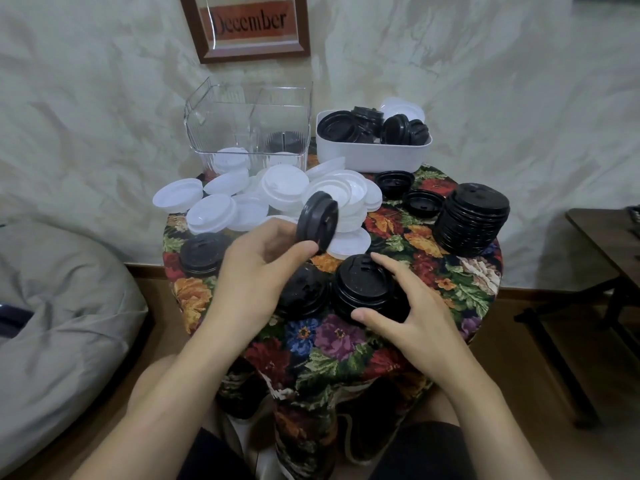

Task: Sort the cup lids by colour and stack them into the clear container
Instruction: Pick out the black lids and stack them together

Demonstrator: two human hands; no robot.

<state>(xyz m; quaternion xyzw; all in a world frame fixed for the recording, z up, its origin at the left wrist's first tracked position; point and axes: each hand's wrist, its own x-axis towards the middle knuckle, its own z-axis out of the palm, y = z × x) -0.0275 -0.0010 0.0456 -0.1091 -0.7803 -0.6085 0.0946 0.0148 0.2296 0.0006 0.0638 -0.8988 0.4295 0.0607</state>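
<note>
1. At the near edge of the worktop [460,271], the left hand [256,265] pinches a black lid [317,221] held on edge; the right hand [408,299] lies spread, fingers nearly straight, over a black lid stack [360,285].
2. Behind, the clear container [214,133] holds white lids [230,160] on its left and black on its right.
3. Beside it, the white tub [374,152] holds mostly black lids.

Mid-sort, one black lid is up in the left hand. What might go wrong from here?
1. The left hand pinches the black lid on edge by its rim; it may slip into the white lids beneath, mixing colours.
2. The tall black stack stands near the right edge of the table; a knock from the right hand might topple it.
3. One white lid at the table's left edge could slide off.
</note>
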